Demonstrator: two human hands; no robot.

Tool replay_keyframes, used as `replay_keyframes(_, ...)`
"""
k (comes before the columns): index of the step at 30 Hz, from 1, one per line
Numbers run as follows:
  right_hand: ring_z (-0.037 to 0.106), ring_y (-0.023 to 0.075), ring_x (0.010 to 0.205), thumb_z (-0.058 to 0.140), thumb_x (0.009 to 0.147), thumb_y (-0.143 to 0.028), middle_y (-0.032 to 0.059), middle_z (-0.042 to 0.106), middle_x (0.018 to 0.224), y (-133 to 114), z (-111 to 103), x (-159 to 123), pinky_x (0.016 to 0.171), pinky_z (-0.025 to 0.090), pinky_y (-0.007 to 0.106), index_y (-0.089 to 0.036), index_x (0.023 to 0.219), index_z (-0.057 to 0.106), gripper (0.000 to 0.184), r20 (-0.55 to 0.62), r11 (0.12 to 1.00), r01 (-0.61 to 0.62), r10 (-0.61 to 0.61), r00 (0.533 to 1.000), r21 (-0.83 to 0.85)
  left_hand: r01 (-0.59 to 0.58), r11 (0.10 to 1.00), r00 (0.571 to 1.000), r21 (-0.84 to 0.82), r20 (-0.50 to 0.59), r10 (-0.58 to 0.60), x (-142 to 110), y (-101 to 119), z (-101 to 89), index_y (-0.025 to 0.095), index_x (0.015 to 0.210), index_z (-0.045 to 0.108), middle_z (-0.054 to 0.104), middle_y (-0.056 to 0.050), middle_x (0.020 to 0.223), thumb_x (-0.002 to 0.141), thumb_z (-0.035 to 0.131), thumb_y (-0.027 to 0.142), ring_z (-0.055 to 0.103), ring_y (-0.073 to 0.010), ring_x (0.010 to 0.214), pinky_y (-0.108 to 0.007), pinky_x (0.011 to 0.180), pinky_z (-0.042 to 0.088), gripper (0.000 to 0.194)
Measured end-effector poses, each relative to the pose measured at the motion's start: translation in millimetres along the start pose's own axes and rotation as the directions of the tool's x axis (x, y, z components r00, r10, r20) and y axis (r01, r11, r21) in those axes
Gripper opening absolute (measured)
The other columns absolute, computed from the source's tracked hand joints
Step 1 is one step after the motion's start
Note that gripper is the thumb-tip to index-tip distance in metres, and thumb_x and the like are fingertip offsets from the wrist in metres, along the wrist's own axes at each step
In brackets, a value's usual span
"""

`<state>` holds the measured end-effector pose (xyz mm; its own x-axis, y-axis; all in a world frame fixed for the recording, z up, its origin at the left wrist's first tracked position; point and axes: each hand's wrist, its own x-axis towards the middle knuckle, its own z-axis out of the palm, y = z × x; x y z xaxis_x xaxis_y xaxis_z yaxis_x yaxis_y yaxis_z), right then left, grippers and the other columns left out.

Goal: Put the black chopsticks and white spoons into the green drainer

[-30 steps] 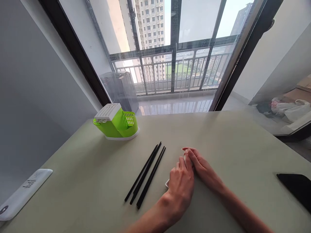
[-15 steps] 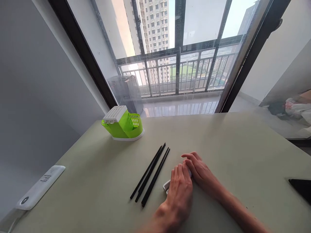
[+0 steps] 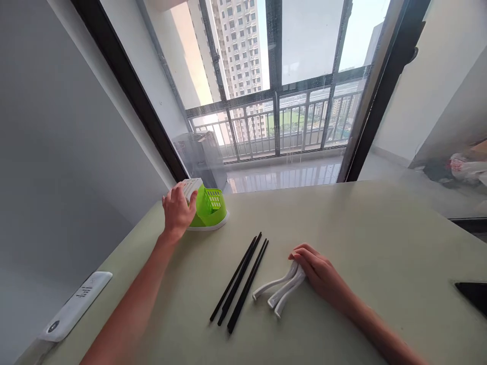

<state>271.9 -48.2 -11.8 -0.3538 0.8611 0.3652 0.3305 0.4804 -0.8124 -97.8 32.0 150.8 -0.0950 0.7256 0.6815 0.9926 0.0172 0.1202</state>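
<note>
Several black chopsticks (image 3: 239, 284) lie side by side on the pale table. To their right are white soup spoons (image 3: 283, 293), their handles fanned toward me and their bowls hidden under my right hand (image 3: 315, 266). That hand is closed over them, resting at the table. At the far left, my left hand (image 3: 178, 210) grips the left end of a green utensil holder (image 3: 211, 218). Its thumb lies against the slotted white top (image 3: 193, 187), with the fingers curled over the far side. The holder's right compartment, with a lattice back wall, shows no utensils.
A white power strip (image 3: 81, 304) lies along the table's left edge. A dark flat object (image 3: 472, 296) sits at the right edge. Behind the table (image 3: 342, 218) stands a glass door with a dark frame (image 3: 365, 132), opening onto a balcony.
My left hand has left the spoons and moved up and left onto the utensil holder. The spoon handles now show. My right hand stays at the spoons. The view has tilted slightly.
</note>
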Motion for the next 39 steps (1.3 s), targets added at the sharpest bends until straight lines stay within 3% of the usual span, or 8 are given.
replay_keyframes(6, 0.062, 0.0163, 0.083, 0.034, 0.108, -0.044, 0.0052, 0.063, 0.100, 3, -2, 1, 0.078, 0.048, 0.028, -0.024, 0.096, 0.069, 0.042, 0.023, 1.000, -0.002, 0.002, 1.000, 0.030, -0.069, 0.997, 0.995, -0.020, 0.065, 0.070, -9, 15, 6.6, 0.013, 0.137, 0.059, 0.062, -0.017, 0.142, 0.104, 0.027, 0.051, 0.050, -0.0318, 0.136, -0.055, 0.117, 0.029, 0.059)
replay_keyframes(19, 0.061, 0.0162, 0.082, 0.044, 0.104, -0.046, 0.0057, 0.062, 0.098, -2, -3, -1, 0.075, 0.051, 0.028, -0.023, 0.077, 0.063, 0.040, 0.088, 0.997, 0.072, -0.072, 0.994, 0.004, -0.271, 0.962, 0.912, -0.046, 0.309, 0.271, -23, 166, 12.7, 0.026, 0.144, 0.057, 0.056, -0.010, 0.150, 0.107, 0.029, 0.050, 0.068, -0.0312, 0.113, -0.047, 0.095, 0.054, 0.052)
replay_keyframes(25, 0.062, 0.0164, 0.081, 0.045, 0.104, -0.046, 0.0061, 0.064, 0.101, -1, -5, 0, 0.068, 0.049, 0.027, -0.023, 0.084, 0.064, 0.036, 0.074, 0.999, 0.025, -0.028, 0.997, 0.039, -0.302, 0.938, 0.849, -0.170, 0.399, 0.346, -29, 203, 12.1, 0.028, 0.152, 0.045, 0.045, -0.010, 0.159, 0.108, 0.021, 0.049, 0.071, -0.0306, 0.108, -0.046, 0.088, 0.057, 0.055)
replay_keyframes(30, 0.063, 0.0195, 0.090, 0.042, 0.105, -0.045, 0.0062, 0.066, 0.098, -1, -14, 2, 0.082, 0.048, 0.031, -0.023, 0.090, 0.064, 0.035, -0.088, 0.999, -0.011, 0.015, 0.996, 0.046, -0.319, 0.891, 0.916, -0.323, 0.136, 0.377, -53, 176, 16.3, 0.025, 0.151, 0.041, 0.044, -0.013, 0.158, 0.107, 0.031, 0.039, 0.056, -0.0275, 0.129, -0.045, 0.108, 0.044, 0.046)
replay_keyframes(33, 0.063, 0.0210, 0.088, 0.041, 0.104, -0.050, 0.0049, 0.068, 0.091, 2, -19, 4, 0.082, 0.047, 0.031, -0.023, 0.087, 0.063, 0.039, -0.241, 0.991, -0.125, 0.133, 0.961, 0.050, -0.169, 0.870, 0.978, -0.463, 0.032, 0.207, -79, 132, 28.1, 0.018, 0.127, 0.055, 0.058, -0.015, 0.136, 0.105, 0.035, 0.034, 0.065, -0.0202, 0.104, -0.036, 0.094, 0.051, 0.034)
replay_keyframes(34, 0.063, 0.0213, 0.086, 0.040, 0.104, -0.052, 0.0043, 0.068, 0.088, 4, -21, 4, 0.081, 0.047, 0.031, -0.024, 0.086, 0.062, 0.040, -0.279, 0.983, -0.171, 0.181, 0.943, 0.059, -0.039, 0.862, 0.991, -0.506, 0.090, 0.097, -89, 116, 33.3, 0.017, 0.119, 0.056, 0.062, -0.013, 0.124, 0.104, 0.035, 0.036, 0.065, -0.0167, 0.088, -0.030, 0.082, 0.053, 0.031)
replay_keyframes(36, 0.062, 0.0214, 0.083, 0.040, 0.103, -0.056, 0.0037, 0.067, 0.083, 8, -22, 4, 0.079, 0.048, 0.032, -0.024, 0.085, 0.061, 0.042, -0.327, 0.965, -0.247, 0.261, 0.908, 0.086, 0.205, 0.823, 0.944, -0.529, 0.330, -0.023, -106, 85, 43.2, 0.018, 0.103, 0.056, 0.065, -0.004, 0.093, 0.103, 0.035, 0.041, 0.057, -0.0121, 0.062, -0.024, 0.060, 0.047, 0.031)
replay_keyframes(39, 0.063, 0.0215, 0.085, 0.043, 0.101, -0.057, 0.0049, 0.068, 0.088, 14, -22, 5, 0.081, 0.049, 0.034, -0.022, 0.097, 0.062, 0.040, -0.356, 0.946, -0.305, 0.325, 0.876, 0.113, 0.297, 0.808, 0.826, -0.509, 0.561, 0.049, -125, 51, 50.2, 0.019, 0.088, 0.060, 0.052, 0.005, 0.064, 0.101, 0.039, 0.048, 0.044, -0.0107, 0.051, -0.022, 0.053, 0.036, 0.038)
